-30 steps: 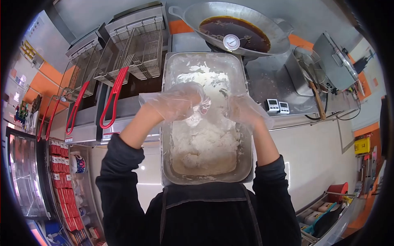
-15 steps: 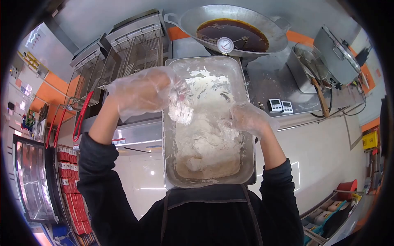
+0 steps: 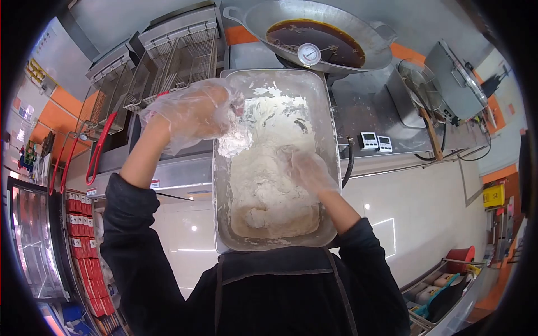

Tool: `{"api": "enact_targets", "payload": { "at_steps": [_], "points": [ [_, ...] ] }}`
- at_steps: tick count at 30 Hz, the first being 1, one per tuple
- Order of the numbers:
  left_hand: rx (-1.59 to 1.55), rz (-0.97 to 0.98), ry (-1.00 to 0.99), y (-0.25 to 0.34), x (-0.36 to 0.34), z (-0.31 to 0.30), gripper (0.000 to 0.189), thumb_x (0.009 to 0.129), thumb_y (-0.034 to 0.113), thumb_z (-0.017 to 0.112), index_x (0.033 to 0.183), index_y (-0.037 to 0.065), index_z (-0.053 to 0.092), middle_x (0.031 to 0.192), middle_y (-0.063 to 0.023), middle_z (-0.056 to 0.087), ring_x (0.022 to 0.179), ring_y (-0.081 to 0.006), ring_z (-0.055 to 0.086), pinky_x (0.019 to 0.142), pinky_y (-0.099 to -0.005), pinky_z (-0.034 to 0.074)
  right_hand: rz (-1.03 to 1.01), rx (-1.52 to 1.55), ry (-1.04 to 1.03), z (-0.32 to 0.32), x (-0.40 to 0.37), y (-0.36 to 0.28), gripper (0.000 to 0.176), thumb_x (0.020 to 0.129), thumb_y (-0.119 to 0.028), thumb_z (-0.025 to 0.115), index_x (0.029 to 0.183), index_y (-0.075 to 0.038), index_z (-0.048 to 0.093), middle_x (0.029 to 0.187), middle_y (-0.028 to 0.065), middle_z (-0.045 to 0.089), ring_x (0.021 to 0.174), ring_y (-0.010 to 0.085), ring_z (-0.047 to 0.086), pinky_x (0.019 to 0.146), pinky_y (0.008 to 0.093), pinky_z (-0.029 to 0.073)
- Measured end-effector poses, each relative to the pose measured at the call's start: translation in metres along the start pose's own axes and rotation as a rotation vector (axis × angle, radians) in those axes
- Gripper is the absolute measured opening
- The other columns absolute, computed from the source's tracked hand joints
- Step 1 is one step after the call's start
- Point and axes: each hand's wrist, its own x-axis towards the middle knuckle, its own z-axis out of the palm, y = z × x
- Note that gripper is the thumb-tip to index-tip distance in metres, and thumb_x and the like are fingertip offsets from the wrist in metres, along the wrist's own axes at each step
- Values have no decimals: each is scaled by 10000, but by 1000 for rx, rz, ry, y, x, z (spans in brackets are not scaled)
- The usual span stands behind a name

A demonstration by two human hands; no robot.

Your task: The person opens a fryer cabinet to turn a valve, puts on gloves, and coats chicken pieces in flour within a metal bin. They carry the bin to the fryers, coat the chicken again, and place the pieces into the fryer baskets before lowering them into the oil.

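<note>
In its clear plastic glove, my left hand (image 3: 196, 109) is closed on a flour-coated piece of meat (image 3: 235, 140) over the left rim of a deep metal tray (image 3: 222, 215). A pinkish spot shows near the fingertips; the rest of the piece is white with flour. My right hand (image 3: 310, 169), also gloved, lies on the flour (image 3: 269, 185) right of the middle, fingers stretched out and partly hidden in it. Flour fills much of the tray, with a heaped, lumpy part toward me.
A large wok (image 3: 378, 53) of dark oil with a dial thermometer (image 3: 309, 54) stands behind the tray. Fryer baskets (image 3: 199, 59) with red handles (image 3: 101, 148) are at left. Two timers (image 3: 376, 142) and a metal container (image 3: 404, 101) sit on the right counter.
My right hand has moved left from the tray's right side onto the flour. My left hand still holds the coated piece, slightly higher and farther left. The whole view has shifted a little.
</note>
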Motion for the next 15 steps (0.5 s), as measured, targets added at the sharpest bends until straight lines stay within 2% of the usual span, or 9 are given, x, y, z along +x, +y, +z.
{"api": "enact_targets", "payload": {
  "at_steps": [3, 6, 9, 12, 14, 15],
  "points": [
    [44, 15, -36, 0, -2, 11, 504, 670, 262, 663, 1084, 27, 495, 1037, -157, 514, 976, -309, 498, 865, -365, 389, -233, -277, -8, -11, -32, -9, 172, 720, -121, 508, 778, 30, 564, 691, 178, 592, 632, 282, 604, 536, 356, 469],
    [27, 19, -120, 6, 1, 15, 520, 668, 248, 657, 1107, 29, 483, 1052, -164, 506, 999, -314, 483, 884, -370, 376, -407, -706, -209, 21, -58, -15, 153, 686, -88, 507, 770, 34, 544, 662, 137, 535, 547, 221, 522, 467, 302, 414],
    [-13, 84, -109, -3, 3, 31, 532, 659, 240, 659, 1113, 31, 480, 1045, -172, 505, 1009, -322, 468, 881, -379, 374, -429, -1064, 139, 46, -69, -20, 155, 664, -86, 514, 748, 43, 534, 645, 131, 513, 556, 210, 503, 461, 316, 396],
    [-51, 137, -113, -5, 2, 37, 526, 653, 234, 660, 1106, 31, 484, 1022, -173, 508, 1000, -324, 462, 871, -381, 377, -498, -763, 60, 51, -66, -12, 127, 663, -72, 509, 740, 26, 534, 639, 117, 514, 599, 209, 515, 516, 328, 408],
    [-56, 157, -103, -4, 1, 40, 509, 653, 230, 660, 1090, 29, 494, 1004, -170, 510, 985, -323, 464, 864, -374, 379, -455, -615, -133, 60, -60, 2, 131, 677, -88, 514, 746, 21, 538, 656, 129, 523, 631, 219, 529, 561, 327, 418],
    [-71, 154, -98, -4, 0, 39, 494, 653, 226, 658, 1077, 28, 501, 998, -166, 511, 983, -318, 466, 862, -371, 380, -481, -449, -143, 63, -56, 15, 139, 688, -103, 516, 755, 17, 541, 669, 134, 527, 645, 225, 535, 579, 326, 422]
  ]
}}
